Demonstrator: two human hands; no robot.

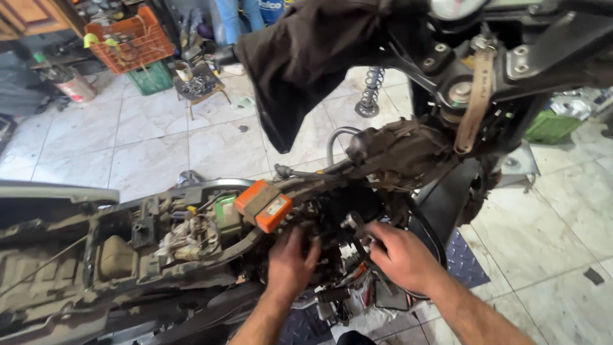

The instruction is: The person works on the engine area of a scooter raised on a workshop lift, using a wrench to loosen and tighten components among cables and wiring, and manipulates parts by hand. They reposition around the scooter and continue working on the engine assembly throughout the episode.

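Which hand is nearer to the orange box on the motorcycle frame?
Left. The left hand sits just below the orange box; the right hand is farther off to its right.

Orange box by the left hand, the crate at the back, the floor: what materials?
Orange box: likely moulded plastic, matte, rounded edges.
Crate: orange plastic by its lattice walls.
Floor: glazed ceramic or marble-look tile; grout lines, soft sheen.
Left hand rests below the box on grimy metal engine parts.
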